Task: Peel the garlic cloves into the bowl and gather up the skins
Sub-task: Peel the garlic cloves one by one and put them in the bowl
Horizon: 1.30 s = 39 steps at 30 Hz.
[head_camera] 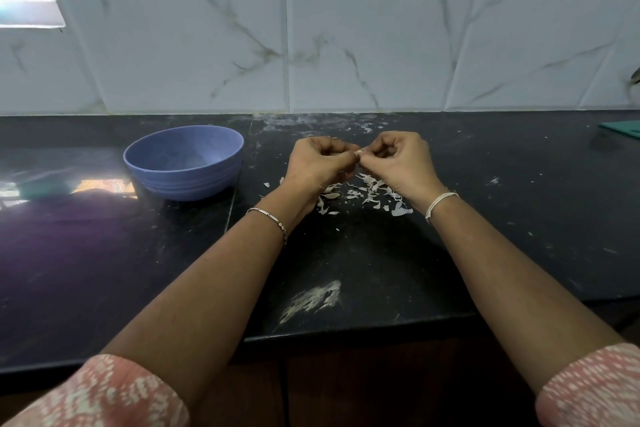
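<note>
Both hands are raised a little above the black counter [381,263], fingertips meeting. My left hand [318,163] and my right hand [398,159] pinch one small pale garlic clove [358,153] between them; most of the clove is hidden by the fingers. Beneath the hands lies a scatter of white garlic skins [367,196]. A blue bowl [183,163] stands to the left of my left hand, upright; its inside looks pale and I cannot tell what lies in it.
A white marble-tiled wall [346,45] rises behind the counter. A teal flat object [623,130] lies at the far right. A whitish smear [315,298] marks the counter near its front edge. A window's glare reflects at the left.
</note>
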{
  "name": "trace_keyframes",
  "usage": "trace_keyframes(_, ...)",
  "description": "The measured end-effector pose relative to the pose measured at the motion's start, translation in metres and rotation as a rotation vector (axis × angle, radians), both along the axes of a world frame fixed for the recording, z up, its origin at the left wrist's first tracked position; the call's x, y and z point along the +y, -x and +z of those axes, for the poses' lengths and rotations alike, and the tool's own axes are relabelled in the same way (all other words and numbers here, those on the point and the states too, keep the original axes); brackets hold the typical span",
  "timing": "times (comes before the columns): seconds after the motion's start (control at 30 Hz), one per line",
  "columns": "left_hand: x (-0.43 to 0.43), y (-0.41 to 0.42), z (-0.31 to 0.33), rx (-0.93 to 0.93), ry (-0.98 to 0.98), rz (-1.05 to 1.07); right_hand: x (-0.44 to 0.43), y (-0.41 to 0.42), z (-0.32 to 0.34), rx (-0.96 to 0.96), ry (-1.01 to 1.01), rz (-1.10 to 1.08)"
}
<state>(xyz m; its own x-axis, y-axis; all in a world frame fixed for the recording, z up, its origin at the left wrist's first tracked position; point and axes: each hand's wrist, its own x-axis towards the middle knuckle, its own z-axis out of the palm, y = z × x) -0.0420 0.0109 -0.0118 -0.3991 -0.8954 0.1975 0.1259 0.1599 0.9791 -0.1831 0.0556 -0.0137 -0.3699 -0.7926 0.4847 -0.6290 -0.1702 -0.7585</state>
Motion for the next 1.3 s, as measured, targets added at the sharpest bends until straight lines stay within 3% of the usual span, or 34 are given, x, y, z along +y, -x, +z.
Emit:
trace_keyframes(0.47, -0.004, 0.004, 0.000, 0.145, -0.184, 0.032, 0.000, 0.003, 0.004, 0.072, 0.075, -0.054)
trace_keyframes(0.7, -0.006, 0.002, 0.001, 0.209, -0.238, 0.005, 0.005, -0.003, 0.007, -0.150, 0.011, 0.123)
trace_keyframes(0.97, -0.006, 0.001, 0.001, 0.163, -0.198, 0.010, 0.002, -0.004, 0.001, 0.134, 0.084, 0.105)
trace_keyframes(1.13, -0.007, 0.001, 0.000, 0.093, -0.110, 0.038, 0.001, -0.001, 0.002, 0.162, 0.075, 0.053)
trace_keyframes(1.3, -0.010, 0.001, -0.001, 0.036, -0.061, 0.037, 0.003, -0.001, 0.003, 0.330, 0.088, 0.030)
